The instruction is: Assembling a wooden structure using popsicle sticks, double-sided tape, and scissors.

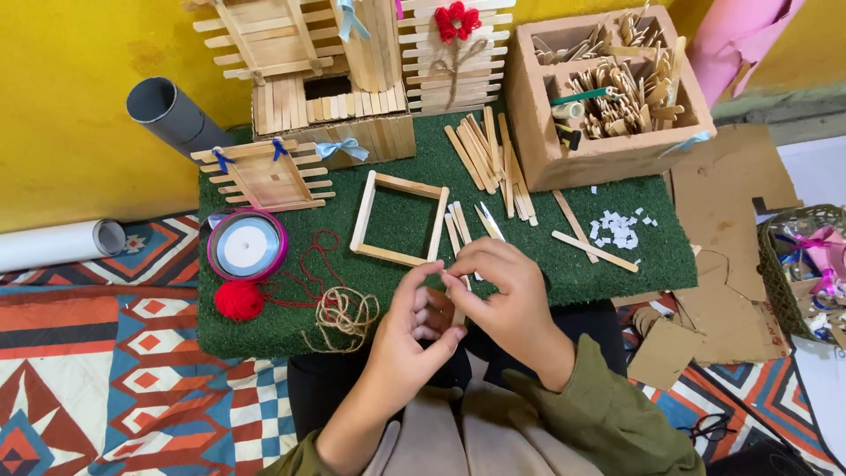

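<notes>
hands: left and right pinch a wooden stick | near square stick frame | green mat

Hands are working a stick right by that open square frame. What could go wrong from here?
1. Both hands pinch one thin wooden stick; it might snap or slip.
2. The square stick frame lies just beyond the fingers; a nudge may skew it.
3. Loose twine beside the left hand could snag.

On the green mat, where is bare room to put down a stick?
Bare green mat lies in front of the white paper bits, right of the right hand. Another patch lies inside the square stick frame. The left side is crowded with the ribbon spool, red yarn ball and twine.
</notes>
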